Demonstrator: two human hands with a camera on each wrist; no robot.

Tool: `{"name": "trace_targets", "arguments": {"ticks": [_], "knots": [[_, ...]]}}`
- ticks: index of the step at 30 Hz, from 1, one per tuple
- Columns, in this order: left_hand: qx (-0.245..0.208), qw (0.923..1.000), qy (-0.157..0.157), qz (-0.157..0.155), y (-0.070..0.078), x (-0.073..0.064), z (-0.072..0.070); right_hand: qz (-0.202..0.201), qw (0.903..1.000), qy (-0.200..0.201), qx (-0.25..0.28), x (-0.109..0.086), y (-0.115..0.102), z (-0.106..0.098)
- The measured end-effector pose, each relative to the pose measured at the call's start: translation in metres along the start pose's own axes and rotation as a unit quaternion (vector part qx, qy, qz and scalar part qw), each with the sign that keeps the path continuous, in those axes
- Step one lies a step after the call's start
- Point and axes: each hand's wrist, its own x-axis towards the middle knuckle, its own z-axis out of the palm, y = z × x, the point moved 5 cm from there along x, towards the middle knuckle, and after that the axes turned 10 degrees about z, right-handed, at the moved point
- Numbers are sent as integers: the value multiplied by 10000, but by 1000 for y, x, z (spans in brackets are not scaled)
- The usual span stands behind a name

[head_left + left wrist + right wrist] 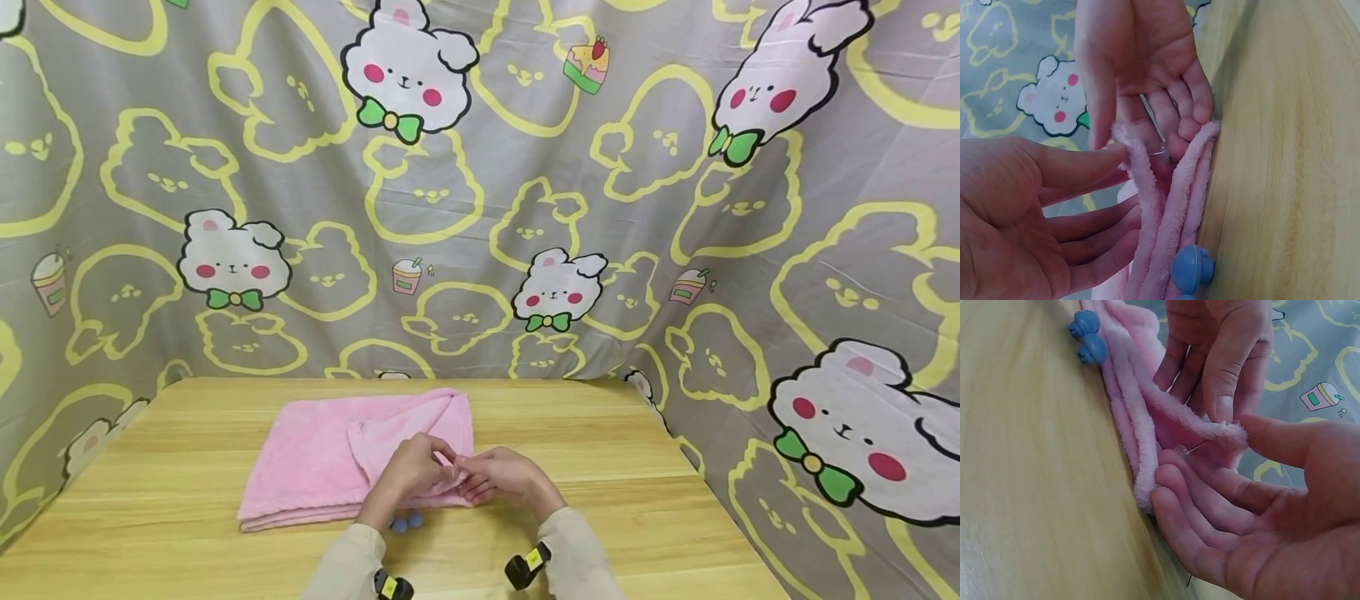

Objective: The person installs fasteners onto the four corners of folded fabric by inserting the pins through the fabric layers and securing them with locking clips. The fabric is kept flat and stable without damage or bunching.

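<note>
A folded pink plush blanket lies on the table, its near right corner lifted. My left hand pinches the lifted edge between thumb and fingers. From the right, my right hand holds the same corner, thumb on the edge and other fingers curved beneath. A thin metal pin with a clear head sticks out of the raised edge, between the layers and over the right fingers. In the left wrist view the pin's clear head sits close to the right fingertips.
Two blue round-headed pieces are by the blanket's front edge, near my left wrist. The wooden table reaches to a patterned cloth curtain at the back and sides. Each wrist carries a black strapped device.
</note>
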Motion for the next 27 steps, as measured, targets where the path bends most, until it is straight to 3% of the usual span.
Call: {"name": "trace_targets", "arguments": {"ticks": [27], "knots": [[-219, 9997, -72, 39, -1, -2, 4, -48, 9997, 45, 221, 2, 2, 0]]}}
